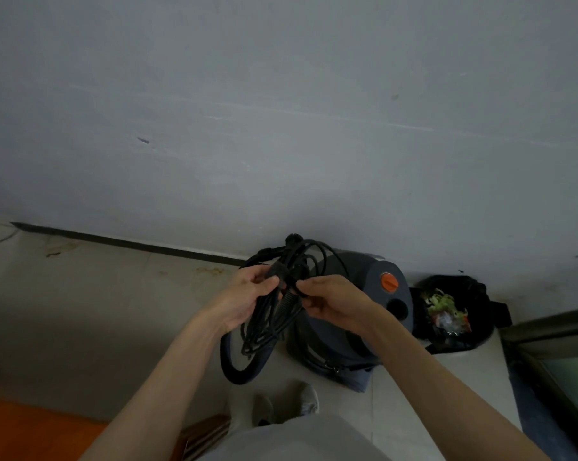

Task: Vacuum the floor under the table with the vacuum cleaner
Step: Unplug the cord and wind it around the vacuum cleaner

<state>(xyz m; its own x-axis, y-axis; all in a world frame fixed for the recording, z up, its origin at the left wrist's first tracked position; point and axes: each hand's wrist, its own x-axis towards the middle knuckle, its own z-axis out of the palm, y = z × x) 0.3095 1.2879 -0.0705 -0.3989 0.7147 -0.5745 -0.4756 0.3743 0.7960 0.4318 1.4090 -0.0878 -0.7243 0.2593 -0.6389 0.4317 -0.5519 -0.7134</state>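
Two hands meet in front of us over a bundle of black cord [267, 314]. Our left hand [244, 294] grips the coil from the left, fingers curled round the strands, thumb on top. Our right hand [331, 301] pinches the cord at the middle, fingertips [300, 285] closed on a strand, just beside the left thumb. Cord loops hang down below both hands and stick up above them.

Behind the cord stands the vacuum cleaner [357, 314], a dark grey drum on the floor [114, 311] against the wall [281, 111], with an orange knob [389, 281] on top. Its dark hose [237, 371] curves in a loop on the floor under the cord. Right of the vacuum, touching or nearly so, sits a bin with a black bag [454, 311], rubbish inside. Shoe [306, 399] visible below, near the hose. Glass door frame [553, 331] at far right. Orange patch [31, 427] bottom left, can't tell what.
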